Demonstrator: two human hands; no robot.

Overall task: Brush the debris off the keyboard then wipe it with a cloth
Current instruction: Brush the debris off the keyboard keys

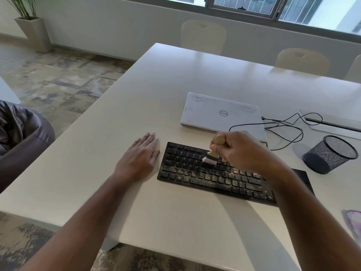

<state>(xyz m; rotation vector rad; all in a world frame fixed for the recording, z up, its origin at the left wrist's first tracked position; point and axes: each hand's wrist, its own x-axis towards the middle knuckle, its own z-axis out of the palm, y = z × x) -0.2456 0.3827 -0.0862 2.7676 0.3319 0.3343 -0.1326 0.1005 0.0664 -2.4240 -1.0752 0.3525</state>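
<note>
Keyboard [214,177]: black, near-centre on table [136,104], grit thick on near rows. Right hand [242,151] gripping brush [213,151], bristles on upper-middle keys. Left hand [140,155] flat, fingers straight, just left of keyboard. Advice: short, light strokes toward one edge, row by row.

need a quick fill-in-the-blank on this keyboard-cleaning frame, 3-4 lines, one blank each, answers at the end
1. The right hand grips a small ____ with its bristles on the keyboard.
2. The left hand rests flat on the ____, just left of the keyboard.
3. The closed laptop lies ____ the keyboard, farther from the person.
4. The black mesh cup stands to the ____ of the keyboard.

Missing words: brush; table; behind; right
</note>
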